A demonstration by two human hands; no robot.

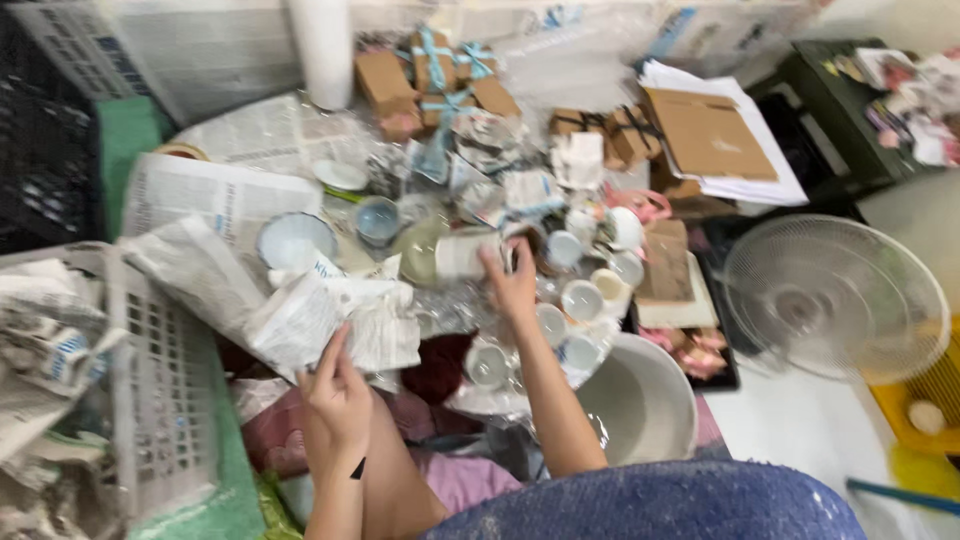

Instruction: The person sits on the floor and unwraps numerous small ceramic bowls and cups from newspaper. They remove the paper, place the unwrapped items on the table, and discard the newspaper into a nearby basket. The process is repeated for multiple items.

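- Your left hand is nearest to you, at 7 o'clock from the centre of the view. Its fingers are closed on the lower edge of a crumpled newspaper sheet.
- A white bowl sits at 5 o'clock, just beside your right forearm.
- A white slatted basket stands at 9 o'clock, holding more crumpled newsprint.
- Small white cups are clustered at 3 o'clock from your right hand, close together on the low surface.
- Your right hand is near the centre, further out than the left. Its fingers grip a pale cylindrical cup lying on its side. Motion blur hides the exact finger placement.
- A blue-rimmed bowl lies at 10 o'clock from the held cup, on newspaper.
- A white fan stands at 3 o'clock, well apart from both hands.
- Brown gift boxes with pale blue ribbon are stacked at 12 o'clock, at the far edge.
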